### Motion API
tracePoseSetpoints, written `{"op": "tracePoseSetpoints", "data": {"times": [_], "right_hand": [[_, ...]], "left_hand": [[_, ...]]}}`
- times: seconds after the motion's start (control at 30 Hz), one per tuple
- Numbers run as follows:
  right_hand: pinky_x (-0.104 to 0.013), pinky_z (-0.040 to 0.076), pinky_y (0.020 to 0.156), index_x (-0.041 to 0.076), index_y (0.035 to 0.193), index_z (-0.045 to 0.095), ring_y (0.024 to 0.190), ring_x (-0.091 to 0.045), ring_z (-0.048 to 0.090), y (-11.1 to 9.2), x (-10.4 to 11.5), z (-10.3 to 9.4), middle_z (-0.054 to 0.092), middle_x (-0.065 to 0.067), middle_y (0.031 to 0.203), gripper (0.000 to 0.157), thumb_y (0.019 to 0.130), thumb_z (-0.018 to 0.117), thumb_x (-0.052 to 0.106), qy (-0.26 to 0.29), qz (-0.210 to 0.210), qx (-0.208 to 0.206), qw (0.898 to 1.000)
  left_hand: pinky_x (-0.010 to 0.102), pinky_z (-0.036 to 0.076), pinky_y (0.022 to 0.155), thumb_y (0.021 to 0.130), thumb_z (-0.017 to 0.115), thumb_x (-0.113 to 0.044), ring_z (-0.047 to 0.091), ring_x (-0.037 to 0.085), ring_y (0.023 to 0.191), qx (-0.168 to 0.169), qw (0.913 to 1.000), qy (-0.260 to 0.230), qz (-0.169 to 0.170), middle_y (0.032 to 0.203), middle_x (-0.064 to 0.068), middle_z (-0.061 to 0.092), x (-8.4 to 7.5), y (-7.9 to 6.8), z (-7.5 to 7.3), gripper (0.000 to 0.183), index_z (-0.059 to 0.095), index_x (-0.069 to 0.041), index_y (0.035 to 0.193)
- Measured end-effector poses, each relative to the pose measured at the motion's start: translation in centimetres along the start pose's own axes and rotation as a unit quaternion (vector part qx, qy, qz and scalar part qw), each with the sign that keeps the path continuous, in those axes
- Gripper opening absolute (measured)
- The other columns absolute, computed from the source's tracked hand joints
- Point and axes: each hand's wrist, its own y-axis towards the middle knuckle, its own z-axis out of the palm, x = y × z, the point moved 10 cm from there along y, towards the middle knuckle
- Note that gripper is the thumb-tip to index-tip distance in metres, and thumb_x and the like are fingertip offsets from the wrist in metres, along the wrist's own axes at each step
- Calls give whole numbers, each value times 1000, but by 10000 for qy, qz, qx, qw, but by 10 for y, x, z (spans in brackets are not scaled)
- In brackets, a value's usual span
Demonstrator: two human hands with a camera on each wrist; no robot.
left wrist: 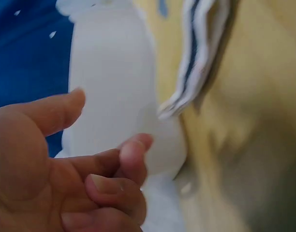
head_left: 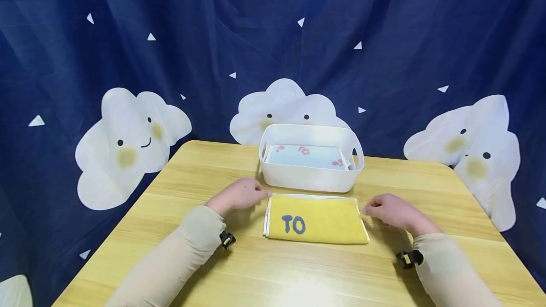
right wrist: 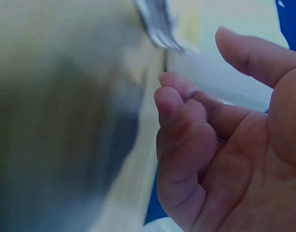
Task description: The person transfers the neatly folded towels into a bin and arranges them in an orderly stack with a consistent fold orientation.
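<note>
A folded yellow towel (head_left: 324, 221) with the dark letters "TO" lies flat on the table, its white edges showing at the sides. My left hand (head_left: 245, 194) is by the towel's far left corner; in the left wrist view its thumb and loosely bent fingers (left wrist: 114, 191) stand apart with nothing between them. Beside the right edge is my right hand (head_left: 390, 210), its thumb (right wrist: 244, 53) away from the relaxed fingers in the right wrist view, holding nothing. Behind the towel stands a white plastic basket (head_left: 307, 179), with a folded light blue cloth (head_left: 304, 156) with pink flowers inside.
The wooden table (head_left: 239, 269) reaches back to a dark blue curtain (head_left: 264, 37) printed with clouds and small white triangles. The basket has a handle hole at each end and stands near the table's far edge, close behind the towel.
</note>
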Motion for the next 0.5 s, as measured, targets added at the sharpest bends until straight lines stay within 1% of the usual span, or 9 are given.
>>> {"op": "tracePoseSetpoints", "data": {"times": [0.07, 0.1, 0.2, 0.27, 0.33, 0.43, 0.5], "right_hand": [[-35, 45, 66, 9, 101, 72, 78, -19, 55, 3, -2, 6, 64, -2, 90, 31, 94, 70, 39, -184, -104, -25, 9998], [-35, 43, 67, 9, 98, 71, 79, -19, 54, 5, 0, 9, 64, -1, 89, 31, 93, 71, 40, -233, -159, -59, 9996], [-34, 39, 61, 10, 85, 66, 70, -18, 50, 10, 3, 17, 57, 0, 77, 29, 88, 77, 37, -169, -142, -158, 9996], [-33, 36, 58, 10, 79, 61, 65, -18, 47, 13, 6, 22, 51, 0, 71, 30, 84, 79, 34, -207, -101, -197, 9995], [-32, 35, 56, 11, 75, 57, 63, -18, 45, 14, 10, 26, 48, 0, 68, 32, 81, 81, 31, -314, -107, -220, 9992], [-33, 36, 58, 11, 74, 56, 64, -18, 46, 14, 16, 27, 48, 0, 68, 31, 79, 82, 28, -506, -103, -241, 9984], [-33, 37, 59, 10, 73, 58, 64, -19, 47, 13, 18, 27, 48, -1, 66, 29, 79, 81, 27, -558, -138, -212, 9981]], "left_hand": [[35, 45, 56, 98, 60, -51, 51, 15, 59, 227, 9993, 306, 10, 66, -1, 56, -1, 1, 14, 48, 67, -9, 77], [35, 44, 56, 97, 61, -52, 50, 15, 57, 302, 9988, 397, 6, 64, -2, 54, -3, 0, 20, 48, 65, -10, 74], [35, 45, 58, 92, 67, -53, 49, 15, 58, 420, 9974, 579, 39, 64, -2, 52, -6, 1, 36, 45, 60, -15, 70], [34, 44, 57, 89, 73, -50, 46, 14, 55, 346, 9972, 661, 49, 61, -3, 49, -8, 1, 43, 44, 55, -17, 66], [32, 41, 55, 87, 77, -45, 44, 14, 54, 235, 9969, 751, 78, 59, -4, 47, -10, 2, 49, 43, 53, -17, 64], [30, 35, 50, 86, 80, -38, 39, 12, 49, 113, 9967, 801, 21, 54, -6, 40, -10, 2, 54, 45, 49, -17, 61], [29, 35, 49, 88, 79, -35, 38, 11, 47, 139, 9973, 719, -28, 53, -6, 40, -11, 3, 57, 44, 50, -17, 61]]}}
